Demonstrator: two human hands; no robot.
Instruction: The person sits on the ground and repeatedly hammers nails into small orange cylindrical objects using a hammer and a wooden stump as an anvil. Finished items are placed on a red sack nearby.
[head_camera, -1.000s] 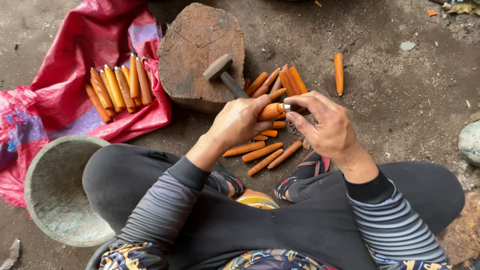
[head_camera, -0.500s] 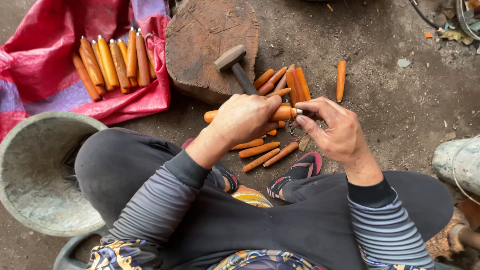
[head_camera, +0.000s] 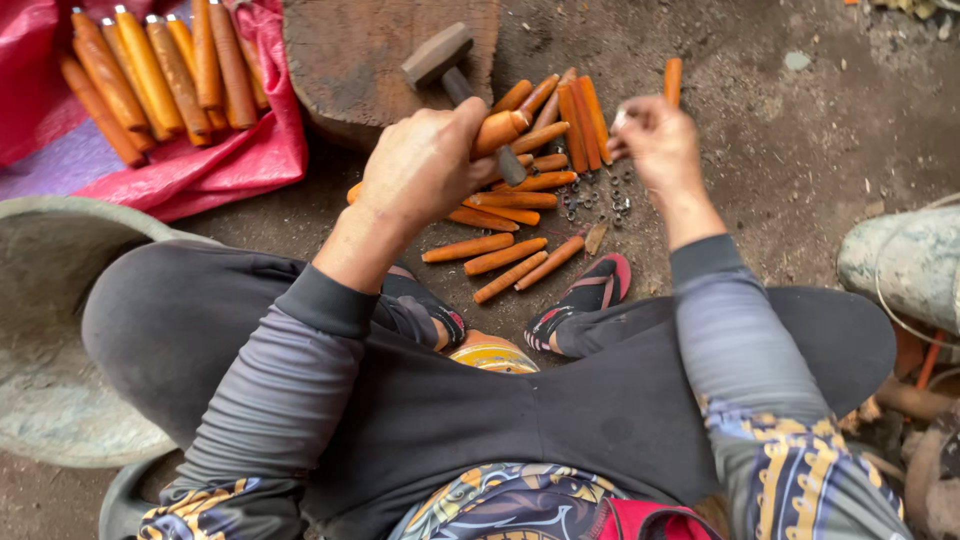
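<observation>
My left hand (head_camera: 425, 165) is clenched around an orange wooden handle (head_camera: 497, 130), whose rounded end pokes out past my thumb toward the right while its other end shows below my wrist. It sits fully inside my fist, held above the ground just in front of the wood block (head_camera: 370, 55). My right hand (head_camera: 655, 140) is lifted nearby, well clear of the handle, fingertips pinched on something small and pale; I cannot tell what it is. A hammer (head_camera: 455, 70) lies with its head on the block, its shaft running down behind my left fist. Loose orange handles (head_camera: 500, 255) are scattered on the dirt beneath both hands, with small metal rings (head_camera: 600, 200) among them. More finished handles (head_camera: 150, 75) rest on the red sheet (head_camera: 200, 170) to the left.
</observation>
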